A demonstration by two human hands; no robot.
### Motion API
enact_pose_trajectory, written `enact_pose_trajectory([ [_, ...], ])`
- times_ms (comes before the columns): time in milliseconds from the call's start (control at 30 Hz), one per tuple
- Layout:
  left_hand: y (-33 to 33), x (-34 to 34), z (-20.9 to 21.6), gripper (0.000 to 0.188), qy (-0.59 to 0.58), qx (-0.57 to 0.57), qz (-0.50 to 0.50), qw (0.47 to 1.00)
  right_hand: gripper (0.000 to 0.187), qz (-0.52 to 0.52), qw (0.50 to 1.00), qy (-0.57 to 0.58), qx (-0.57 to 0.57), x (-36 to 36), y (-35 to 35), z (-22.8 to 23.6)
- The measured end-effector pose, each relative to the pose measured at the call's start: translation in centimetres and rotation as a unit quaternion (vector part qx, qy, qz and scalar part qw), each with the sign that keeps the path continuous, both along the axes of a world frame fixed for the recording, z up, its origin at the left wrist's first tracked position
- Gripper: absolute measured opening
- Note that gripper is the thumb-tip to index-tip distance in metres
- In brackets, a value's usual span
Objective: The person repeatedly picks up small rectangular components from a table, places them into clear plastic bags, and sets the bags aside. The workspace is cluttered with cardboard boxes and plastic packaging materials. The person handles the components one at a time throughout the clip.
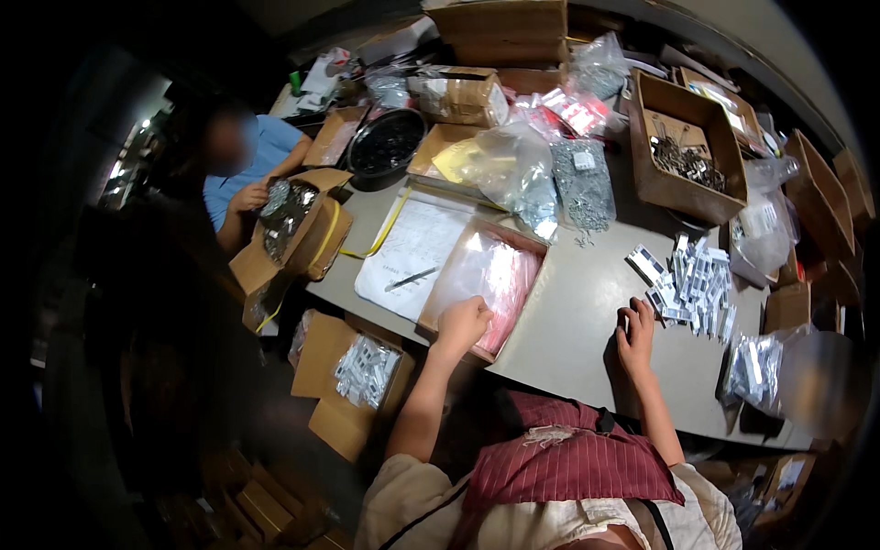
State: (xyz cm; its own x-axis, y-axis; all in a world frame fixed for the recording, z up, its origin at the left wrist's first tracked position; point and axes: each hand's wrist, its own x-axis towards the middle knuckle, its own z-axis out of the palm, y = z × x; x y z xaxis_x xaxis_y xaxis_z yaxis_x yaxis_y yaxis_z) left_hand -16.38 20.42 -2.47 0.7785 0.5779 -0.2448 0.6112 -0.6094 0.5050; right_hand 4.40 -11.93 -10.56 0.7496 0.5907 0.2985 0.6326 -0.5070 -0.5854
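My left hand (465, 323) is at the near left side of a shallow cardboard box (542, 273) of clear and pinkish plastic bags (500, 282). Its fingers are curled closed over the bags, and what they pinch, if anything, is hidden. On the grey table (568, 321), my right hand (635, 337) rests with its fingers slightly bent and apart, nothing visible in them. Just beyond those fingertips lies a loose heap of small silver-grey metal pieces (701, 282) with slots.
Left of the bag box lie paper sheets (403, 252) with a pen (412, 279). Farther back stand a black bowl (388, 147) and a carton of metal hooks (642, 137). A co-worker (252, 170) in blue handles an open carton (321, 234). Below the table edge sits another carton (321, 367).
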Motion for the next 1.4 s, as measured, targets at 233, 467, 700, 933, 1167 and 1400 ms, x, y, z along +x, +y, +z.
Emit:
enact_pose_trajectory([
  [233,0.1,0.3,-2.3,0.017,-0.241,-0.197,0.077,0.947,0.035,0.027,0.982,0.162,0.089,-5.4,4.3,6.3],
  [467,-6.2,2.7,4.4,0.015,-0.319,-0.184,0.042,0.929,0.056,0.171,0.942,0.258,0.133,-9.5,11.0,12.6],
  [700,-9.7,4.2,6.2,0.026,-0.344,0.008,-0.029,0.939,0.031,0.091,0.983,0.142,0.07,-5.7,7.9,10.9],
  [933,-11.6,7.5,4.5,0.023,-0.367,0.069,-0.242,0.895,0.014,0.106,0.962,0.224,0.118,-3.4,3.3,11.9],
  [1167,-15.9,10.8,5.1,0.011,-0.329,-0.006,-0.284,0.9,0.015,0.049,0.913,0.372,0.16,-2.0,-2.1,11.9],
  [1400,-16.3,11.4,6.0,0.012,-0.185,-0.117,-0.274,0.936,0.019,0.074,0.762,0.583,0.271,-2.7,-5.9,11.6],
])
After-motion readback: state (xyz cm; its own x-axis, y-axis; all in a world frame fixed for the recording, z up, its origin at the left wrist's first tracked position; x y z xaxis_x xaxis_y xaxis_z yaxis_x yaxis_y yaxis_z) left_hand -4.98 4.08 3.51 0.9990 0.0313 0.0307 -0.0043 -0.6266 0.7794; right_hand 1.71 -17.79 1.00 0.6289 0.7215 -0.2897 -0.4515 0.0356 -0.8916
